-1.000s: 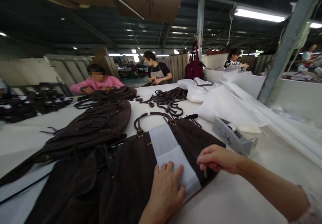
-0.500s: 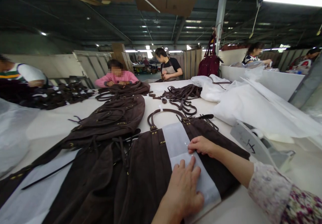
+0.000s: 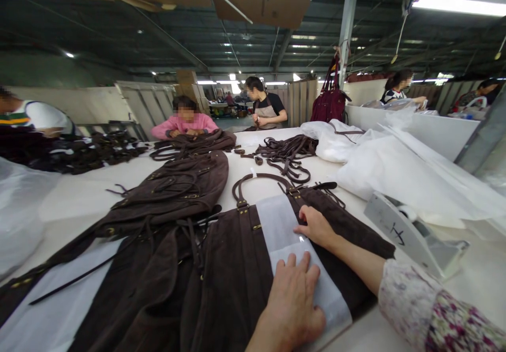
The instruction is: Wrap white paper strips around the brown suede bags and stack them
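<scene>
A dark brown suede bag (image 3: 237, 257) lies flat on the white table, its handle (image 3: 261, 181) pointing away from me. A white paper strip (image 3: 282, 225) wraps around the bag's middle. My left hand (image 3: 294, 299) lies flat on the near part of the strip, fingers spread. My right hand (image 3: 316, 228) presses its fingertips on the strip's right edge, where a small piece of clear tape glints. Neither hand holds anything that I can see.
A grey tape dispenser (image 3: 407, 233) stands to the right. More brown bags (image 3: 174, 188) and loose straps (image 3: 286, 154) lie beyond. White wrapping bags (image 3: 387, 167) pile at the right. Several people work at the far end of the table (image 3: 67, 199).
My right hand moved from the bag's right side onto the white strip and then slid a little further up it. My left hand stayed flat on the strip.
</scene>
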{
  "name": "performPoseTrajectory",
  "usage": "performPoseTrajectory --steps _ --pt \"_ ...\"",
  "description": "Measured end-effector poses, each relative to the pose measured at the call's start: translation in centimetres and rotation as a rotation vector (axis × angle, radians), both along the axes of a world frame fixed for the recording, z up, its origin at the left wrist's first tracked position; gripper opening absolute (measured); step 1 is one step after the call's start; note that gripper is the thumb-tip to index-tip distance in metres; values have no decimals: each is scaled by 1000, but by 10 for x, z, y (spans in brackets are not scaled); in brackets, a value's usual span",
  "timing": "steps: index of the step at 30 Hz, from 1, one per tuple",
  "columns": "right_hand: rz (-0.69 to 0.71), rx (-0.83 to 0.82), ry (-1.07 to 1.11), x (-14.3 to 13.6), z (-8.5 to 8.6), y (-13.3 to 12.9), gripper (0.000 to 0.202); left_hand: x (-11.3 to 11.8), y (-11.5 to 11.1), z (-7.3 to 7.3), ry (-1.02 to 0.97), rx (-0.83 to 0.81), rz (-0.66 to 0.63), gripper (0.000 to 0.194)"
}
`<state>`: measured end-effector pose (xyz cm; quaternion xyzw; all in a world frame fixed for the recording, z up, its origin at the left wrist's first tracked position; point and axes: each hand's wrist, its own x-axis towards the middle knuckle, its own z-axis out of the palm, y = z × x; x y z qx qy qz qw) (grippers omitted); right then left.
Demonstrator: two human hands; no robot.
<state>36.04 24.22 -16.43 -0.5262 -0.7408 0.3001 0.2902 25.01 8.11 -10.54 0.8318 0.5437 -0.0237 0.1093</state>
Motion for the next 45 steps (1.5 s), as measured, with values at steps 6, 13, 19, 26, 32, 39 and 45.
performPoseTrajectory --steps 6,13,19,26,32,39,45 --pt "87 -121 -46 10 9 24 30 -1 -1 -2 -45 14 23 58" --pt "264 -64 -159 30 8 23 69 -1 -3 -9 -65 23 32 60" --pt "80 -108 -98 4 19 20 16 -1 -4 -7 -54 28 43 56" --pt "74 -22 18 141 94 -21 22 -11 -2 -14 91 64 132 68" --pt "-412 -64 -134 309 98 -53 25 -17 7 -14 249 74 95 66" --pt "-448 -297 -34 295 79 -40 26 -26 12 -24 118 187 100 58" --pt "-429 -344 -1 316 117 -47 17 -16 5 -8 141 147 116 54"
